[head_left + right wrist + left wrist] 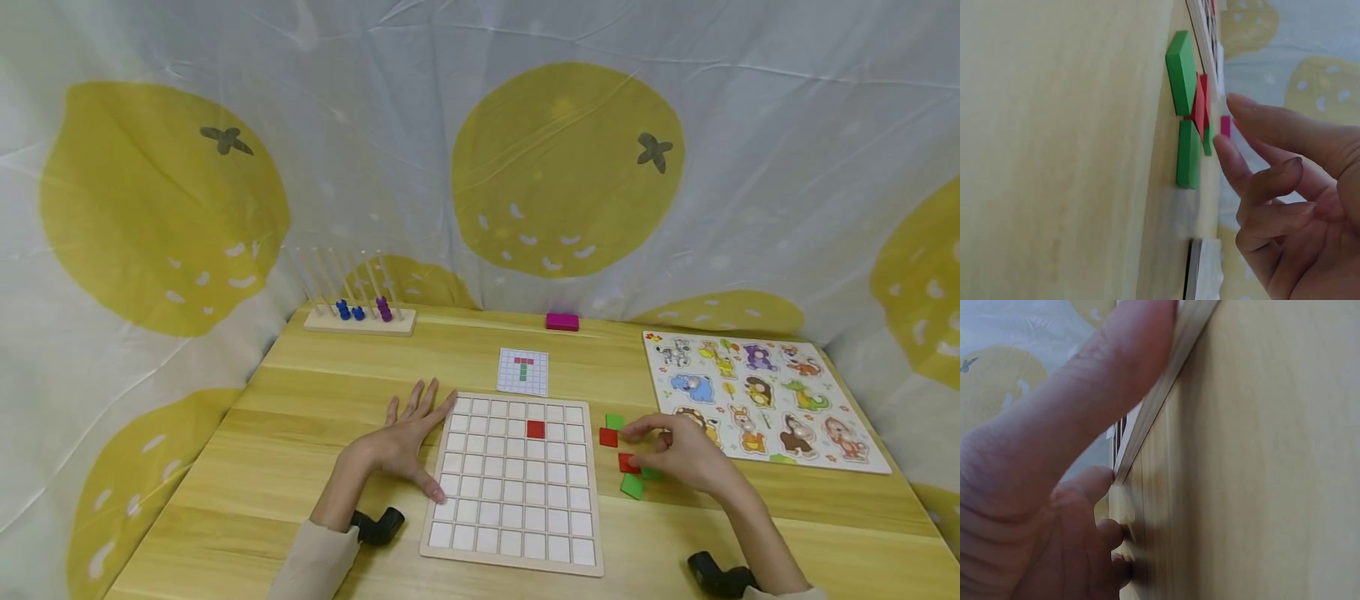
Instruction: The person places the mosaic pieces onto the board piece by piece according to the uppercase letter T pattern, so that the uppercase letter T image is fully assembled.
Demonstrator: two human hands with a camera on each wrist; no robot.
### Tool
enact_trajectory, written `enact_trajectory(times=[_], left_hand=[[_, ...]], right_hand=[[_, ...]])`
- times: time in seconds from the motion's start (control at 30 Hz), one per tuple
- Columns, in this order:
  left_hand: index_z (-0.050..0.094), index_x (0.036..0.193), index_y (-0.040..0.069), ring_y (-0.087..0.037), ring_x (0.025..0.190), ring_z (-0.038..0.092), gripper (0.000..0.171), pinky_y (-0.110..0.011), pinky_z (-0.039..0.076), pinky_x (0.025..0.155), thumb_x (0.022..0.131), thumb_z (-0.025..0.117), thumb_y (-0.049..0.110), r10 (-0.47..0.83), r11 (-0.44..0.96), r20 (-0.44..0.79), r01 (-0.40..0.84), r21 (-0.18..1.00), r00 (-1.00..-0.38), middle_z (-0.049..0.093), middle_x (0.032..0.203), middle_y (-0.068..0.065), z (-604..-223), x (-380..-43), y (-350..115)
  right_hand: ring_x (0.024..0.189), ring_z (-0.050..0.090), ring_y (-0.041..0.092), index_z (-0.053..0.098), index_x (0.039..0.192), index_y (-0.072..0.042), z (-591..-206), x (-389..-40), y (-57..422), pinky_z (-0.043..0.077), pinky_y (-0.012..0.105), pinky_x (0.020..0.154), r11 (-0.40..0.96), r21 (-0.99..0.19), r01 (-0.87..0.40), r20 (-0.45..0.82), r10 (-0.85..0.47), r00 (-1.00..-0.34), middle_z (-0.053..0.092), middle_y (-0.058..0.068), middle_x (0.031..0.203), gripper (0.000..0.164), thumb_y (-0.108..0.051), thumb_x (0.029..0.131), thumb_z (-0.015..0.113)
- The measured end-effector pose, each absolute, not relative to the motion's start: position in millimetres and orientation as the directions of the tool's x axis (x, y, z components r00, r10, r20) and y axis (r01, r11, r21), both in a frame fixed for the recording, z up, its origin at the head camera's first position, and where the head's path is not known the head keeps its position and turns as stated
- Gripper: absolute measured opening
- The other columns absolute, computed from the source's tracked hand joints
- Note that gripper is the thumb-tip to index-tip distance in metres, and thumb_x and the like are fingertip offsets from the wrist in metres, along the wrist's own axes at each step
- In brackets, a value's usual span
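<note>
My left hand (401,446) lies with spread fingers at the left edge of a wooden grid board (491,492), its thumb and index finger touching the frame. One red square tile (536,429) sits in a cell near the board's top. To the right of the board, my right hand (686,450) hovers over loose tiles, thumb and index finger apart and nothing between them. Below those fingers lie red tiles (608,437) and green tiles (632,486). In the right wrist view, a green tile (1189,156) lies flat, a small gap from the fingertips.
Behind the board lies a pattern card (522,372) with a red and green T. A peg abacus (360,323) stands at the back left, a magenta block (562,322) at the back. An animal puzzle board (723,408) lies on the right. A lemon-print curtain (405,167) hangs behind the table.
</note>
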State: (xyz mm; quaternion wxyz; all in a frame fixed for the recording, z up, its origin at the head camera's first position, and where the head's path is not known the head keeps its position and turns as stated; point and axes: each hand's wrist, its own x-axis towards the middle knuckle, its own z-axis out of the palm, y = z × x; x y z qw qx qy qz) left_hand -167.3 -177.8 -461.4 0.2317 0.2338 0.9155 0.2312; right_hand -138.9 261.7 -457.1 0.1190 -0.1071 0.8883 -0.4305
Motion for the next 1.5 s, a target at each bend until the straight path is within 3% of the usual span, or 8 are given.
enact_trajectory(times=[0.2,0.4,0.8,1.23,1.5], left_hand=[[0.003,0.168,0.015,-0.044,0.158,-0.022,0.147,-0.072,-0.013,0.123,0.060,0.097,0.049,0.535,0.785,-0.318,0.320,0.531,-0.783,-0.020,0.171,-0.022,-461,-167,-178],[0.003,0.168,0.015,-0.044,0.158,-0.022,0.147,-0.072,-0.012,0.123,0.060,0.097,0.050,0.531,0.789,-0.321,0.320,0.525,-0.784,-0.019,0.171,-0.022,-461,-167,-177],[0.003,0.168,0.016,-0.044,0.158,-0.022,0.147,-0.072,-0.012,0.124,0.061,0.097,0.050,0.530,0.789,-0.321,0.317,0.527,-0.785,-0.019,0.172,-0.021,-461,-167,-178],[0.003,0.168,0.015,-0.044,0.158,-0.021,0.147,-0.072,-0.012,0.124,0.061,0.097,0.050,0.535,0.789,-0.324,0.324,0.523,-0.780,-0.019,0.171,-0.021,-462,-169,-176],[0.003,0.168,0.016,-0.044,0.158,-0.020,0.148,-0.071,-0.012,0.124,0.060,0.097,0.051,0.526,0.797,-0.328,0.321,0.511,-0.785,-0.019,0.171,-0.021,-462,-168,-177]], right_hand=[[0.056,0.039,0.002,0.074,0.113,0.001,-460,-141,271,0.037,0.020,0.050,0.547,-0.836,-0.047,-0.184,-0.360,-0.915,0.073,0.018,0.109,0.035,-0.007,0.081,0.086],[0.057,0.037,0.003,0.075,0.111,0.002,-463,-140,271,0.035,0.020,0.050,0.548,-0.836,-0.041,-0.194,-0.363,-0.912,0.075,0.015,0.105,0.035,-0.005,0.079,0.086],[0.062,0.043,0.008,0.077,0.106,-0.001,-464,-138,261,0.038,0.022,0.053,0.581,-0.812,-0.048,-0.197,-0.351,-0.916,0.075,0.011,0.097,0.030,-0.001,0.077,0.086],[0.062,0.044,0.007,0.076,0.109,0.000,-464,-137,267,0.039,0.022,0.054,0.577,-0.816,-0.039,-0.210,-0.359,-0.910,0.076,0.013,0.104,0.033,-0.003,0.078,0.087],[0.058,0.041,0.005,0.079,0.101,-0.005,-463,-138,265,0.037,0.022,0.051,0.624,-0.777,-0.080,-0.183,-0.347,-0.920,0.076,0.007,0.095,0.025,-0.008,0.078,0.088]])
